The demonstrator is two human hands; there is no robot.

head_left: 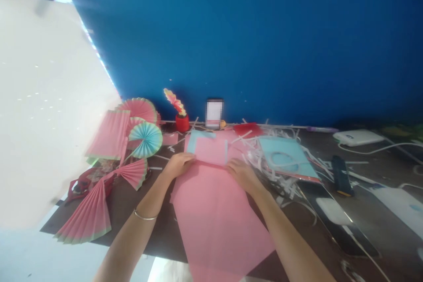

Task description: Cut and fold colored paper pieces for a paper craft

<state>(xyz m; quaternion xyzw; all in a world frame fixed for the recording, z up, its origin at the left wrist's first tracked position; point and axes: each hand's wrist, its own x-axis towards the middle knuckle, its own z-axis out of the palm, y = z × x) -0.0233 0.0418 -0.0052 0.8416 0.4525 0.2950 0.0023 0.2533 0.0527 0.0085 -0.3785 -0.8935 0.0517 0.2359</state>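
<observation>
A long sheet of pink paper [214, 211] runs from the middle of the table over its front edge. At its far end a smaller pink panel [210, 150] with a pale blue strip along its right side lies over light blue paper [198, 134]. My left hand [180, 164], with a bangle on the wrist, has its fingers closed on the left end of the crease. My right hand [243, 175] pinches the right end of that crease. Both thumbs are partly hidden. White paper strips [291, 187] lie beside my right hand.
Pleated pink paper fans [89, 211] and a blue one [145, 139] are on the left. A red pot [182, 122] and a small framed thing [214, 113] stand by the blue wall [247, 31]. Blue sheets [291, 154], a phone [340, 220], a cutter [342, 176] and cables lie right.
</observation>
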